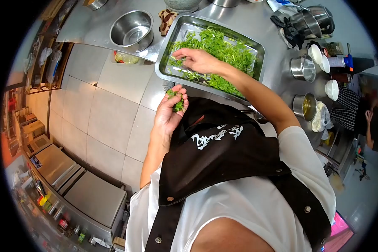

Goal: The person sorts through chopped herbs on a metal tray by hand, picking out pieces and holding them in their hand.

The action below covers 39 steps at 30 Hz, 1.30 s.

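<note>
My left hand (172, 110) is closed around a small bunch of leafy greens (177, 103), palm up, just outside the near left corner of a metal tray. Over the left part of that tray (160, 67) is my right hand (199, 61), its fingers stretched to the left and loosely bent. A small pale bit shows by its fingertips; whether they touch it is unclear. Loose chopped-looking greens (222, 46), resembling coriander, cover much of the tray floor. My right forearm crosses above some of them.
The steel table (92, 25) carries a metal bowl (132, 30) left of the tray and a camouflage-patterned cloth (167, 21). Right of it stand a pot of yellowish liquid (305, 106), another metal pot (302, 69) and white bowls (332, 89). Another person (370, 113) is at far right.
</note>
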Motion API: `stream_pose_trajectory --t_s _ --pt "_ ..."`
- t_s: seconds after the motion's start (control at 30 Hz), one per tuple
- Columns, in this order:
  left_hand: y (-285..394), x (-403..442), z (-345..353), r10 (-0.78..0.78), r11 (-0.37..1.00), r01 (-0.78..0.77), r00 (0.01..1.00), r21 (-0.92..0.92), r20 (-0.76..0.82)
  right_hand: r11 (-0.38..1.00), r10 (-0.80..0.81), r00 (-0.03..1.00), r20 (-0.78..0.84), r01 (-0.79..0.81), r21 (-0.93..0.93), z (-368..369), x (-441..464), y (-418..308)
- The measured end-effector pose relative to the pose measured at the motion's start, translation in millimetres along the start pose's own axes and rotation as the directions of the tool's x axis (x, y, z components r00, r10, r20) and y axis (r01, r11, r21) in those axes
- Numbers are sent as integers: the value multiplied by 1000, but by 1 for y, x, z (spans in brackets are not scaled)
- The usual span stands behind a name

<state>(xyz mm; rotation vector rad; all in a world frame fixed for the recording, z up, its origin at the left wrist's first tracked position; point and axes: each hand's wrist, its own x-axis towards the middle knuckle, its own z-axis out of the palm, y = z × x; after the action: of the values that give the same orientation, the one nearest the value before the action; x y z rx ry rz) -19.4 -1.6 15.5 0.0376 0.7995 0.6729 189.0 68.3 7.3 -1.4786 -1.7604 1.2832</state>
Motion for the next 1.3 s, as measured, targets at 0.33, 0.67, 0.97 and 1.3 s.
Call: stream_pose_trajectory --t_s 0.33,0.67,0.97,1.3 --pt "0 -1 -17 7 999 -8 999 -53 -35 994 -8 995 -95 -2 -109 4 12 1" --pt "3 0 -9 12 999 -13 1000 -42 -11 874 -273 952 -140 184 -450 29 16 -10" --pt "0 0 -13 5 999 -6 1000 -50 -28 990 -29 981 -192 1 -141 21 15 0" --pt "1 1 -6 2 999 -3 1000 -36 -25 758 385 923 17 -327 565 -15 -7 -9"
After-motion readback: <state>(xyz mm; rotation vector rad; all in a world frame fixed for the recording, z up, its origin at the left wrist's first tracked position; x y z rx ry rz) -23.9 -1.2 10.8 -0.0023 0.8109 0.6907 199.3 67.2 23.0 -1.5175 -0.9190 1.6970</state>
